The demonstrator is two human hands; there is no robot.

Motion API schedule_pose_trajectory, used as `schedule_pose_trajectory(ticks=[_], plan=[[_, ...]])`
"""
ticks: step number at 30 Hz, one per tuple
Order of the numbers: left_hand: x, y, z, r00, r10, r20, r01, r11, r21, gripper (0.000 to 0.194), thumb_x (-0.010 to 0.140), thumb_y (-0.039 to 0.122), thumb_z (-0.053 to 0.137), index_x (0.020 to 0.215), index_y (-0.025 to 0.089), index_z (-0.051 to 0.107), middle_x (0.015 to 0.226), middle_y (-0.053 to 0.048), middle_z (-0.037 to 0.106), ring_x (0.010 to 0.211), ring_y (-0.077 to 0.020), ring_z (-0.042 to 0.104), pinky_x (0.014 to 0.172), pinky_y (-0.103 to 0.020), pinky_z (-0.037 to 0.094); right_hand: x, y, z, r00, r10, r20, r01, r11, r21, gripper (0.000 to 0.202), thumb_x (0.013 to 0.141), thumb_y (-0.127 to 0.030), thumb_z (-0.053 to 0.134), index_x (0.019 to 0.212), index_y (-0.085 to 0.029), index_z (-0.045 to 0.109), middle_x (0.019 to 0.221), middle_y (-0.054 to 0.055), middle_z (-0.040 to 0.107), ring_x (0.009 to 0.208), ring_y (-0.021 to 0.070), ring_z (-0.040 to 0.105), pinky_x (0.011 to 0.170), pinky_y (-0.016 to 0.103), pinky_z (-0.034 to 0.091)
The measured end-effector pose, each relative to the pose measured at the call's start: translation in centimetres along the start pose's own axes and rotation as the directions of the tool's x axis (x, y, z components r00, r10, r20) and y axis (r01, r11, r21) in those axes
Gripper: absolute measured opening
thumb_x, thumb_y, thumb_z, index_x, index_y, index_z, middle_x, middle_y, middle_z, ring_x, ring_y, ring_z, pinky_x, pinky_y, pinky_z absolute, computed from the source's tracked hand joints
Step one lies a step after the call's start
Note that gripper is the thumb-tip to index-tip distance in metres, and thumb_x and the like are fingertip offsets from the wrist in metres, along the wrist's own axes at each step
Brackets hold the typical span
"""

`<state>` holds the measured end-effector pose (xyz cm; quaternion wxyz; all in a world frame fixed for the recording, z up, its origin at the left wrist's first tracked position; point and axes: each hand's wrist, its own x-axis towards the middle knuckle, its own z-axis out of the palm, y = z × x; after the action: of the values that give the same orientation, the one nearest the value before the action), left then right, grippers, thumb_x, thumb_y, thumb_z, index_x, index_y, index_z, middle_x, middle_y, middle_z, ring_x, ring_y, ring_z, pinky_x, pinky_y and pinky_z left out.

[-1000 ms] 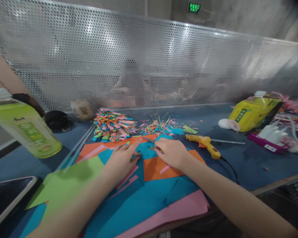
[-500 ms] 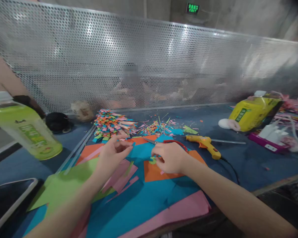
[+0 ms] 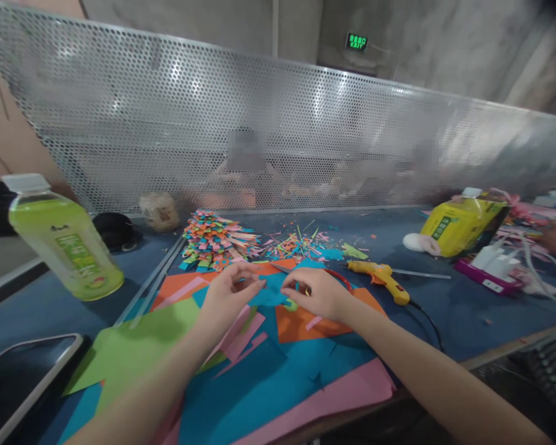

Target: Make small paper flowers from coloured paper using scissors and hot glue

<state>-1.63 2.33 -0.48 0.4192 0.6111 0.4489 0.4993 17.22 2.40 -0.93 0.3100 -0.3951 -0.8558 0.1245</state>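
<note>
My left hand (image 3: 234, 293) is closed in a pinch over the coloured sheets; whatever sits between its fingertips is too small to make out. Facing it, my right hand (image 3: 317, 292) has thumb and fingers pressed together above an orange sheet (image 3: 296, 326), beside a small green scrap. Red-handled scissors (image 3: 345, 278) lie partly behind my right hand, blades pointing left. Under both hands spread a blue sheet (image 3: 241, 383), pink strips (image 3: 243, 337) and a green sheet (image 3: 139, 346). Behind my left hand stands a cone of layered multicoloured paper bits (image 3: 217, 241).
Paper scraps (image 3: 296, 244) lie beyond the hands. To the right are a yellow glue gun (image 3: 382, 278), a yellow bottle (image 3: 449, 225) and a purple power strip (image 3: 488, 276). On the left are a green drink bottle (image 3: 69, 247), clear sticks (image 3: 155, 284) and a phone (image 3: 28, 383).
The view has shifted slightly. My two hands are closer together, and the blue bit at my left fingertips no longer shows clearly. At the far right edge, part of another person's arm has appeared.
</note>
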Motion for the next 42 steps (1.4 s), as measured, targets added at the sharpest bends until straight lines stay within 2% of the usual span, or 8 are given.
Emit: schedule_pose_trajectory(ticks=[9,15,18,21,26,34,38,42], plan=[[-0.1,0.2,-0.2,1.000,0.005,-0.003,-0.005,0.999,-0.033,0.021,0.064,0.027,0.065,0.080,0.016,0.058,0.069,0.000,0.060,0.065,-0.0114,0.055,0.060,-0.022,0.042,0.5,-1.0,-0.1,0.998,0.060,-0.008,-0.057,0.975,0.216,0.015,0.079,-0.024,0.048,0.070,-0.015,0.056,0.062,-0.001,0.054,0.053,0.0076,0.047,0.049,0.017,0.036],[0.1,0.0,-0.4,0.998,-0.018,-0.059,0.010,0.993,-0.121,0.018,0.066,0.031,0.063,0.077,0.017,0.056,0.071,0.001,0.061,0.070,-0.0120,0.059,0.063,-0.022,0.043,-2.0,-0.6,-2.5,0.969,0.230,-0.090,-0.245,0.934,-0.258,0.018,0.082,-0.025,0.042,0.074,-0.018,0.057,0.074,0.001,0.060,0.066,0.0125,0.055,0.058,0.022,0.038],[-0.2,0.3,-0.1,0.997,-0.042,-0.060,0.034,0.991,-0.129,0.019,0.065,0.031,0.064,0.074,0.016,0.057,0.071,0.000,0.063,0.073,-0.0138,0.061,0.065,-0.023,0.044,-4.1,0.6,-3.7,0.807,0.479,-0.345,-0.583,0.559,-0.590,0.027,0.083,-0.033,0.039,0.080,-0.012,0.056,0.081,0.011,0.060,0.074,0.0231,0.059,0.059,0.029,0.041],[-0.5,0.6,0.3,0.995,-0.073,-0.064,0.064,0.989,-0.135,0.018,0.064,0.030,0.064,0.074,0.015,0.058,0.071,-0.001,0.064,0.072,-0.0148,0.062,0.063,-0.023,0.043,-5.9,2.6,-4.4,0.588,0.543,-0.600,-0.777,0.174,-0.605,0.048,0.080,-0.047,0.039,0.093,-0.003,0.053,0.087,0.019,0.056,0.079,0.0335,0.059,0.060,0.038,0.043],[-0.6,0.4,0.3,0.996,-0.078,-0.042,0.071,0.985,-0.157,0.021,0.063,0.031,0.065,0.075,0.014,0.059,0.070,-0.002,0.065,0.072,-0.0164,0.064,0.062,-0.023,0.043,-6.7,5.6,-5.2,0.373,0.791,-0.485,-0.866,0.111,-0.487,0.059,0.076,-0.056,0.035,0.098,-0.005,0.054,0.091,0.021,0.059,0.087,0.0349,0.059,0.067,0.043,0.044],[-0.6,0.6,0.2,0.996,-0.078,-0.038,0.073,0.988,-0.138,0.019,0.061,0.031,0.067,0.068,0.014,0.061,0.061,-0.001,0.064,0.061,-0.0133,0.059,0.056,-0.022,0.041,-6.6,4.4,-6.1,0.500,0.722,-0.477,-0.823,0.226,-0.521,0.039,0.077,-0.044,0.038,0.089,-0.011,0.054,0.079,0.014,0.063,0.075,0.0278,0.063,0.058,0.033,0.044],[-0.7,0.7,0.5,0.996,-0.088,-0.035,0.082,0.985,-0.149,0.017,0.060,0.029,0.068,0.065,0.014,0.061,0.056,0.001,0.060,0.054,-0.0100,0.053,0.052,-0.021,0.039,-7.5,2.5,-5.6,0.733,0.270,-0.625,-0.675,0.403,-0.618,0.030,0.077,-0.042,0.042,0.084,-0.014,0.048,0.073,0.008,0.058,0.056,0.0204,0.059,0.044,0.027,0.039],[-0.9,0.6,0.8,0.992,-0.127,-0.012,0.123,0.977,-0.172,0.018,0.060,0.029,0.067,0.065,0.014,0.059,0.053,0.001,0.059,0.051,-0.0091,0.052,0.050,-0.020,0.039,-7.6,0.4,-4.6,0.817,-0.172,-0.550,-0.401,0.514,-0.758,0.026,0.077,-0.037,0.046,0.090,-0.014,0.043,0.074,0.007,0.054,0.057,0.0171,0.057,0.041,0.023,0.042]])
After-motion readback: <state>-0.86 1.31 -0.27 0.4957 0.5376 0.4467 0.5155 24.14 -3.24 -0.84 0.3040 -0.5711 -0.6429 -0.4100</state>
